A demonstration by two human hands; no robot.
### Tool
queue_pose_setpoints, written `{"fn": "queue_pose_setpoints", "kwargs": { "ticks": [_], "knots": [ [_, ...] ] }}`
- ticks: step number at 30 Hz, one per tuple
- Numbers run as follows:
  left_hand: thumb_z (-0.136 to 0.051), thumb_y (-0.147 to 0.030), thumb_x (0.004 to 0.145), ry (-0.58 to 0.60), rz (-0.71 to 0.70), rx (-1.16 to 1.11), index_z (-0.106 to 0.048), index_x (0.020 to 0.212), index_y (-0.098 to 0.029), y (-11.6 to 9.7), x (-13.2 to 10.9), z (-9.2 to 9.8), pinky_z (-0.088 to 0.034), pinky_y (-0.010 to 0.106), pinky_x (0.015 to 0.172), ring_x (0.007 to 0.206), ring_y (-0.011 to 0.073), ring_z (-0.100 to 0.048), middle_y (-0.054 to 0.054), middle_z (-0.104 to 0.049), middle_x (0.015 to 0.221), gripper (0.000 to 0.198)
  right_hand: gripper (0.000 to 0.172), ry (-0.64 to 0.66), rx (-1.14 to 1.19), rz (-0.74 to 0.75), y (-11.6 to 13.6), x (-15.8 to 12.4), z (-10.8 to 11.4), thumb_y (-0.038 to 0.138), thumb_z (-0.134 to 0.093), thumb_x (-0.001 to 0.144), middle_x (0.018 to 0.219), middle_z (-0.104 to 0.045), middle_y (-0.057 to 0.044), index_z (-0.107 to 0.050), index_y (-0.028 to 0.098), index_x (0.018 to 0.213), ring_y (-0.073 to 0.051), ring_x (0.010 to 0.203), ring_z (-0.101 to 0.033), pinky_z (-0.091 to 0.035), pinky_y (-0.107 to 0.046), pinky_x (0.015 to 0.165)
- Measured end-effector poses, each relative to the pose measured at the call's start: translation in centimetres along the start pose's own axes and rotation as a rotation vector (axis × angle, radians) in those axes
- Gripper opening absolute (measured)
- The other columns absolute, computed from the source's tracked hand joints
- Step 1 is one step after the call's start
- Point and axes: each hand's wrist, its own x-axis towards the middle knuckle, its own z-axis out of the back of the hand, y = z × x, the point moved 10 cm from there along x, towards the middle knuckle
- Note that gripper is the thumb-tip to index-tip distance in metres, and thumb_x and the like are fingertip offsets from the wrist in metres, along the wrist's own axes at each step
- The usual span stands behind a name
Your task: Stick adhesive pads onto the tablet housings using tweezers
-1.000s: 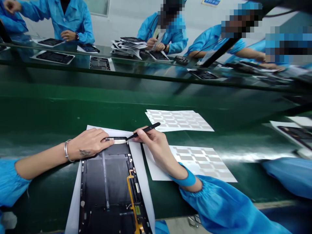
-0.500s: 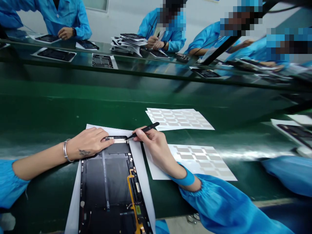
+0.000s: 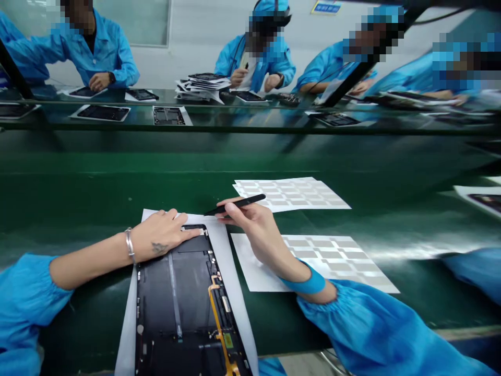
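Observation:
A dark tablet housing lies lengthwise before me on a white sheet, an orange flex cable along its right side. My left hand rests over the far end with its fingers stretched out. Its index fingertip presses on a pale strip near the far right corner; most of the strip is hidden under the hand. My right hand grips black tweezers, which slant down to the left. Their tip is beyond the housing's far edge, apart from the strip.
To the right lie sheets of grey stickers, one nearer and an overlapping pile behind. Another housing is at the right edge. Beyond a raised ledge, several people in blue work among housings and a stack of sheets.
My left fingers have slid right along the strip to its right end. The tweezers have lifted off the strip and moved away past the far edge. The view has shifted slightly.

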Motion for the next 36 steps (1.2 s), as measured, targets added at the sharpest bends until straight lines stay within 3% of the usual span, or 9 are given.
{"fn": "queue_pose_setpoints", "kwargs": {
  "ticks": [3, 7, 12, 16, 27, 36],
  "knots": [
    [-0.045, -0.015, 0.102, 0.018, 0.058, 0.015, -0.051, 0.144, -0.029, -0.1, 0.6, 0.1, -0.047, 0.03, 0.068, 0.084, 0.0218, -0.058, 0.01, -0.061, 0.102, 0.045, 0.045, 0.141, 0.029, 0.009, 1.3, -0.3, -2.3, 0.062, -0.07, 0.081, 0.085, -0.076, -0.007, -0.073, 0.019, 0.095, -0.023, 0.082, -0.075, -0.06, -0.04, 0.084],
    [-0.044, -0.015, 0.101, -0.068, 0.078, -0.119, -0.054, 0.141, -0.023, 0.7, -1.4, -0.3, -0.053, 0.035, 0.077, 0.09, 0.0233, -0.06, 0.011, -0.063, 0.105, 0.043, 0.045, 0.256, -0.009, 0.062, 1.5, -0.8, -4.4, 0.062, -0.066, 0.084, 0.087, -0.076, -0.007, -0.074, 0.019, 0.091, -0.023, 0.082, -0.074, -0.059, -0.038, 0.081],
    [-0.04, -0.006, 0.097, -0.287, 0.014, -0.402, -0.063, 0.128, -0.017, 1.8, -4.9, 0.2, -0.052, 0.036, 0.098, 0.116, 0.0221, -0.059, 0.012, -0.063, 0.127, 0.04, 0.049, 0.289, -0.15, 0.113, 0.3, -1.3, -4.7, 0.065, -0.061, 0.087, 0.093, -0.077, -0.01, -0.076, 0.018, 0.083, -0.024, 0.081, -0.071, -0.056, -0.034, 0.072],
    [-0.038, -0.005, 0.097, -0.34, -0.009, -0.463, -0.066, 0.122, -0.015, 1.8, -5.0, 0.5, -0.054, 0.036, 0.097, 0.115, 0.0221, -0.061, 0.012, -0.067, 0.123, 0.039, 0.049, 0.284, -0.21, 0.103, 0.1, -1.4, -4.5, 0.064, -0.059, 0.089, 0.097, -0.077, -0.01, -0.077, 0.019, 0.083, -0.023, 0.081, -0.071, -0.055, -0.035, 0.073],
    [-0.04, -0.006, 0.097, -0.316, 0.004, -0.424, -0.068, 0.121, -0.014, 1.4, -4.3, -0.2, -0.054, 0.037, 0.096, 0.114, 0.024, -0.061, 0.013, -0.067, 0.121, 0.037, 0.036, 0.263, -0.32, 0.282, 2.1, -2.3, -4.4, 0.051, -0.06, 0.094, 0.094, -0.077, -0.01, -0.077, 0.02, 0.086, -0.024, 0.092, -0.072, -0.057, -0.036, 0.083],
    [-0.04, -0.008, 0.099, -0.242, 0.014, -0.399, -0.065, 0.126, -0.017, 1.0, -3.9, -0.7, -0.051, 0.037, 0.096, 0.114, 0.0241, -0.059, 0.012, -0.065, 0.125, 0.038, 0.032, 0.326, -0.341, 0.204, 1.2, -1.9, -3.3, 0.049, -0.063, 0.092, 0.097, -0.077, -0.01, -0.078, 0.02, 0.09, -0.026, 0.092, -0.072, -0.057, -0.037, 0.08]
  ]
}}
